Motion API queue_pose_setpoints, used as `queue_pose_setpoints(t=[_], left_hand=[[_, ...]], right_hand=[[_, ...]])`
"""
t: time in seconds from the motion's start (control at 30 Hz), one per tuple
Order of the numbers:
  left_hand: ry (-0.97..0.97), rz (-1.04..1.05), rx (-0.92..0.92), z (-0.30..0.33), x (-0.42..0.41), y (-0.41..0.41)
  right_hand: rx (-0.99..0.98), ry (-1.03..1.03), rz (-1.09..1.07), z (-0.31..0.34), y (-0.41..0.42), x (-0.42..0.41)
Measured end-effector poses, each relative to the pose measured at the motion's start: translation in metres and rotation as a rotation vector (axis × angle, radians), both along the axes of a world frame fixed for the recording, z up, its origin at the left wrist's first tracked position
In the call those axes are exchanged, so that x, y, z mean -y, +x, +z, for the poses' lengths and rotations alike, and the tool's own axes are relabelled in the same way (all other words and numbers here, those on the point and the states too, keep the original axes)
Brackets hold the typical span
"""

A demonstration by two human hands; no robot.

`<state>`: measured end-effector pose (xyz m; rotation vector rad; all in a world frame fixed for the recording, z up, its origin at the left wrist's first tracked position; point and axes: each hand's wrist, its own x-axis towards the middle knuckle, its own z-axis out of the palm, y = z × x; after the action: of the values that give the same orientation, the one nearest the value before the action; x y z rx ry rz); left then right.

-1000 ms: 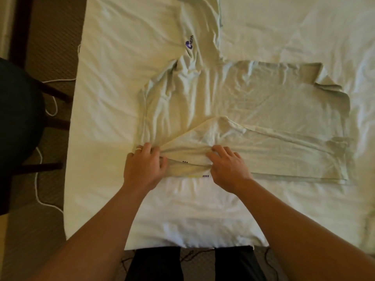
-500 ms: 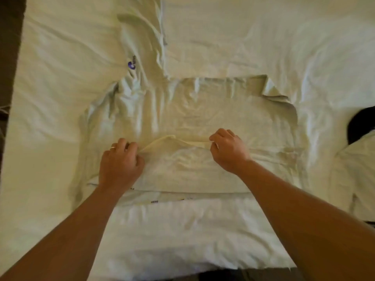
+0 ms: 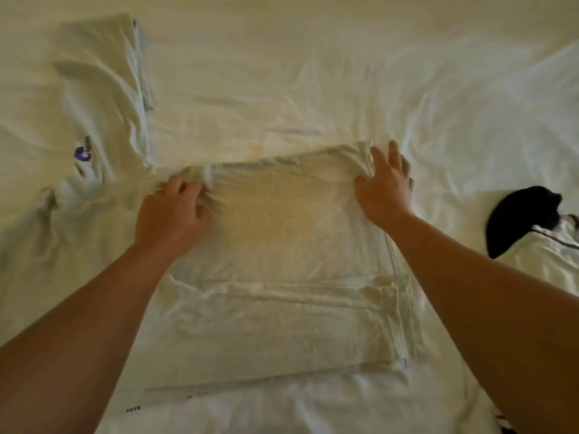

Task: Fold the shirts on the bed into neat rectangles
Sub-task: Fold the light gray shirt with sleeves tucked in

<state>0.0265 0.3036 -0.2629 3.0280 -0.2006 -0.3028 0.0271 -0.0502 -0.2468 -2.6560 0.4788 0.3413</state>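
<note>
A pale cream T-shirt (image 3: 282,233) lies spread on the white bed sheet (image 3: 282,73), its near side folded over the body toward the far edge. One sleeve (image 3: 100,67) with a small purple logo (image 3: 82,151) stretches away to the upper left. My left hand (image 3: 174,211) has its fingers curled into bunched fabric at the far left of the fold. My right hand (image 3: 387,183) lies with fingers spread on the far right corner of the fold, thumb tucked against the cloth.
A black piece of cloth (image 3: 520,220) lies at the right edge on top of another white garment (image 3: 551,264). A second white shirt with small dark print (image 3: 282,408) lies under the near edge of the folded one.
Both hands have carried the near edge of the shirt away from me and laid it over the body. My right hand went from pinching the edge to lying flat on it.
</note>
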Motion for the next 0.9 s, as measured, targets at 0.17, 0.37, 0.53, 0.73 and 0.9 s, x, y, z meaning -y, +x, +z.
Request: queue_pose_setpoints(t=[0.17,0.37,0.53,0.73,0.9], left_hand=[[0.14,-0.149,0.037,0.003,-0.023,0.039],[0.239,-0.133,0.04,0.004,-0.043,0.057],[0.268,-0.114,0.088,0.014,-0.058,0.059],[0.248,-0.243,0.233,0.036,-0.079,0.027],[0.284,-0.238,0.32,0.049,-0.086,-0.021]], right_hand=[[0.06,-0.183,0.42,-0.014,0.021,-0.018],[0.052,-0.454,0.517,-0.02,0.052,-0.028],[0.051,-0.372,0.441,-0.004,0.053,-0.023],[0.076,-0.26,0.215,0.012,0.018,-0.017],[0.114,-0.17,0.135,0.02,-0.032,-0.016]])
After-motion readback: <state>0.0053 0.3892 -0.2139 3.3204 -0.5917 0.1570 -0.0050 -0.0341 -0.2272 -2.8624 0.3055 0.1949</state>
